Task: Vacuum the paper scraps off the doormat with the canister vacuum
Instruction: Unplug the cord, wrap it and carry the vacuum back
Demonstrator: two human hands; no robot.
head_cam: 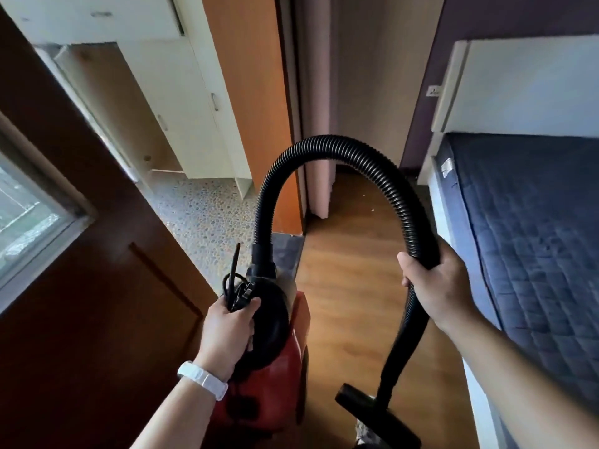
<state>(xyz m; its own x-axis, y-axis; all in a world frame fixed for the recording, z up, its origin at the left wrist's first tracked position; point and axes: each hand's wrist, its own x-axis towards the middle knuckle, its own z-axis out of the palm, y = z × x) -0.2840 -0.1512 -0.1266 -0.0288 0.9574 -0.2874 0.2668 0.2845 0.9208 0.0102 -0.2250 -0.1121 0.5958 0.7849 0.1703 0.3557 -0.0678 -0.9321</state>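
A red canister vacuum with a black top hangs off the floor. My left hand grips its black handle together with a bundle of black power cord. A ribbed black hose arches up from the canister and comes down into my right hand, which is closed around it. Below that hand the hose runs into a black wand ending in a flat floor nozzle just above the wooden floor. A grey mat lies ahead at the doorway, partly hidden by the vacuum. No paper scraps show on it.
A dark wooden door with a window stands on the left. A bed with a blue quilted mattress fills the right. Ahead lie a pebble-patterned floor, white cabinets and an orange partition. A small white speck lies on the wooden floor.
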